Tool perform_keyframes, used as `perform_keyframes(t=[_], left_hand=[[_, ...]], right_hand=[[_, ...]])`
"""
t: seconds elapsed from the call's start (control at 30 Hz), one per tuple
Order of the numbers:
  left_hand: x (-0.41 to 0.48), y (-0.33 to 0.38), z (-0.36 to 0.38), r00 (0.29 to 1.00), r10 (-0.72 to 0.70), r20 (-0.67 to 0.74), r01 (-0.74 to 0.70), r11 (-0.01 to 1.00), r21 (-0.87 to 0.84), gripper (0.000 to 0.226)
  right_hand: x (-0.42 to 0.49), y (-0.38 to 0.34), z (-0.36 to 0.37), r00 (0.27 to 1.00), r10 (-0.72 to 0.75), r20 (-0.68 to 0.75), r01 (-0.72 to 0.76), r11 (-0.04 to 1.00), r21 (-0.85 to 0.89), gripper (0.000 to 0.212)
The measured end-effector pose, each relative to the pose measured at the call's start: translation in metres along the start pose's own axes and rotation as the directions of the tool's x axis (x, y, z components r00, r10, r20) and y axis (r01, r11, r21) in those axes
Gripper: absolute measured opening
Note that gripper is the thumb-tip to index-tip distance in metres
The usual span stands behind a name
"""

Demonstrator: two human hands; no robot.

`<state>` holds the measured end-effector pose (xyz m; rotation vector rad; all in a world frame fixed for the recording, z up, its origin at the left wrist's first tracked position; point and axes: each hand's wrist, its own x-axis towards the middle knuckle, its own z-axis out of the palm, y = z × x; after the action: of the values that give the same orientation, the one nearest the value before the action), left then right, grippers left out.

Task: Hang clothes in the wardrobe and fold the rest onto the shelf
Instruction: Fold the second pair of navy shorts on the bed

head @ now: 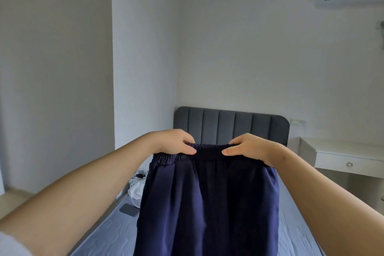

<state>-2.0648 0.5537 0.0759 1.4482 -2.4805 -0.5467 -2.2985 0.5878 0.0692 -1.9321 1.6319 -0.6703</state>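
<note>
- Both hands up: my left hand (174, 143) and right hand (248, 147) pinch the waistband of the navy trousers (207, 199), held hanging over the bed (116, 233).
- I reckon this is the shake-out before folding; next, lay them flat.
- White clothes (136, 188) and a phone (129, 210) lie on the mattress; headboard (228, 124), desk (342, 151), bare walls.

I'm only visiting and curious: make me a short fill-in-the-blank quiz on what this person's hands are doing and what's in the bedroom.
1. The left hand and right hand both hold the navy blue fabric garment up by its elastic ____.
2. The flat dark phone lies on the blue-grey quilted mattress, on the garment's ____ side.
3. The padded ribbed headboard is dark ____.
Missing words: waistband; left; grey.
</note>
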Motion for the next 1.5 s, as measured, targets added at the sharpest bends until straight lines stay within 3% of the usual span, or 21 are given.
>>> perform_keyframes(t=[0.07,0.2,0.4,0.57,0.77,0.9,1.03,1.17,1.23,1.3,1.5], left_hand=[[0.002,0.006,0.002,0.999,0.002,-0.053,0.004,0.994,0.111,0.02],[0.006,0.013,0.016,0.991,-0.037,-0.127,0.053,0.992,0.118,0.018],[0.009,-0.003,0.019,0.973,0.121,-0.195,-0.103,0.99,0.1,0.029],[0.023,0.004,0.037,0.931,0.013,-0.364,0.089,0.96,0.264,0.036],[0.032,0.021,0.051,0.867,-0.126,-0.483,0.186,0.979,0.079,0.031],[0.035,0.03,0.049,0.881,-0.243,-0.406,0.159,0.96,-0.228,0.03],[0.033,0.032,0.042,0.912,-0.337,-0.234,0.187,0.849,-0.495,0.029],[0.027,0.032,0.036,0.937,-0.347,-0.038,0.227,0.689,-0.689,0.023],[0.025,0.032,0.035,0.943,-0.32,0.096,0.282,0.608,-0.742,0.016],[0.023,0.034,0.035,0.936,-0.29,0.202,0.336,0.556,-0.76,0.023],[0.017,0.035,0.033,0.982,-0.149,0.117,0.179,0.529,-0.83,0.016]], right_hand=[[0.0,0.001,0.001,0.999,-0.028,-0.025,0.027,0.999,-0.027,0.014],[0.003,0.001,0.004,0.995,-0.075,-0.065,0.068,0.992,-0.111,0.024],[0.003,0.005,0.003,0.994,-0.038,-0.099,0.031,0.997,-0.076,0.025],[0.013,0.005,0.029,0.981,0.024,-0.19,-0.062,0.979,-0.195,0.026],[0.018,-0.005,0.037,0.959,0.148,-0.244,-0.15,0.989,0.012,0.018],[0.017,-0.014,0.042,0.965,0.173,-0.198,-0.139,0.975,0.17,0.016],[0.012,-0.015,0.043,0.962,0.25,-0.113,-0.192,0.907,0.375,0.01],[0.003,-0.013,0.046,0.956,0.295,-0.004,-0.224,0.735,0.64,0.008],[0.0,-0.013,0.046,0.958,0.284,0.028,-0.21,0.633,0.745,0.016],[-0.002,-0.015,0.046,0.958,0.285,0.026,-0.193,0.577,0.794,0.025],[-0.006,-0.019,0.044,0.973,0.227,0.036,-0.149,0.505,0.85,0.016]])
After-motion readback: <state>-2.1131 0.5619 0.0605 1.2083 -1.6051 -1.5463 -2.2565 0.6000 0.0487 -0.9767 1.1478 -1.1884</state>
